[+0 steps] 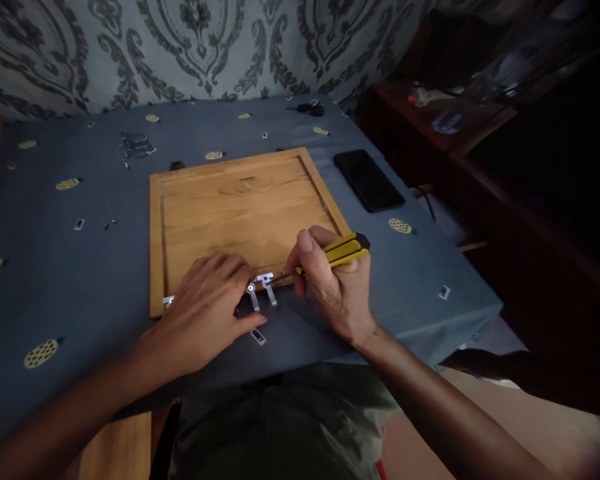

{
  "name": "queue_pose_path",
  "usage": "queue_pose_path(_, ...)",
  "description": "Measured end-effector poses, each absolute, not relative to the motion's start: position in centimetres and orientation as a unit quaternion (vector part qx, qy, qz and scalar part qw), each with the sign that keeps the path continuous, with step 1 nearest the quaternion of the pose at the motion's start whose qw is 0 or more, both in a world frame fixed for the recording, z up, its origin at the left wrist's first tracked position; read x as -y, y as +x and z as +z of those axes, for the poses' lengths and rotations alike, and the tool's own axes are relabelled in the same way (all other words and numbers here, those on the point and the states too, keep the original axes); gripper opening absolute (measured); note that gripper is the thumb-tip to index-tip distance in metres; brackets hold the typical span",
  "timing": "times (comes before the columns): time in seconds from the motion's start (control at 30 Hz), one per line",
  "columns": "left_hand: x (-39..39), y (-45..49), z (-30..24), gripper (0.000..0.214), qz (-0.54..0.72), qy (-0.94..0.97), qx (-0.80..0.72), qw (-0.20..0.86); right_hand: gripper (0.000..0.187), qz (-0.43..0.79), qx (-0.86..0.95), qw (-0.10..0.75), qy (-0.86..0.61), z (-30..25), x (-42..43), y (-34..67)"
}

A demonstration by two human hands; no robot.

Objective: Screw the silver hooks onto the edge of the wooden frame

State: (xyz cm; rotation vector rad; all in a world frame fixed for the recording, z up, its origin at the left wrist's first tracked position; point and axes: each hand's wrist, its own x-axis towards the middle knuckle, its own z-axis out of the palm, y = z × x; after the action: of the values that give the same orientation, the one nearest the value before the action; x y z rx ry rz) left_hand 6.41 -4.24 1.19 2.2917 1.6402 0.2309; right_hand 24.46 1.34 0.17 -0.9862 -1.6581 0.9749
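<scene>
A framed wooden panel (240,207) lies flat on the cloth-covered table. Along its near edge is a shiny metal hinge (265,279) with two short arms sticking out toward me and a screw head showing. My left hand (205,307) rests over that edge, curled fingers against the hinge and thumb below it; its exact hold is partly hidden. A yellow and black screwdriver (343,251) is gripped in my right hand (333,283), its thin shaft pointing left, with the tip at the hinge. Another bit of metal (169,301) shows at the panel's near left corner.
Right of the panel lies a black phone (369,180). Keys (310,107) sit at the back of the blue tablecloth (105,267). Loose metal pieces (136,144) and small screws (111,224) lie to the left. Dark red furniture (430,140) stands beyond the table's right side.
</scene>
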Motion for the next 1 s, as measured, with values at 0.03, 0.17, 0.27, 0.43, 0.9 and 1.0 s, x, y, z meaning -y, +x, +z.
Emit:
queue_pose_path(0.03, 4.2, 6.4, 1.2, 0.03, 0.08, 0.8, -0.573, 0.157, 0.062, 0.393, 0.678, 0.47, -0.407, 0.2, -1.3, 24.4)
queue_pose_path(0.17, 4.2, 6.4, 1.3, 0.038, 0.073, 0.796, -0.576, 0.171, 0.061, 0.392, 0.677, 0.469, -0.409, 0.0, -1.2, 24.3)
queue_pose_path(0.27, 4.2, 6.7, 1.3, 0.044, 0.074, 0.792, -0.581, 0.171, 0.058, 0.394, 0.679, 0.47, -0.403, -0.1, -1.2, 24.3)
queue_pose_path(0.43, 4.3, 7.2, 1.2, 0.045, 0.068, 0.79, -0.594, 0.132, 0.055, 0.391, 0.677, 0.468, -0.413, 0.0, -1.0, 24.3)
queue_pose_path(0.9, 4.1, 7.9, 0.8, 0.036, 0.074, 0.789, -0.602, 0.097, 0.059, 0.387, 0.673, 0.468, -0.422, 0.3, -0.9, 24.2)
queue_pose_path(1.0, 4.1, 8.0, 0.8, 0.032, 0.077, 0.786, -0.605, 0.101, 0.058, 0.378, 0.678, 0.47, -0.421, 0.3, -0.9, 24.2)
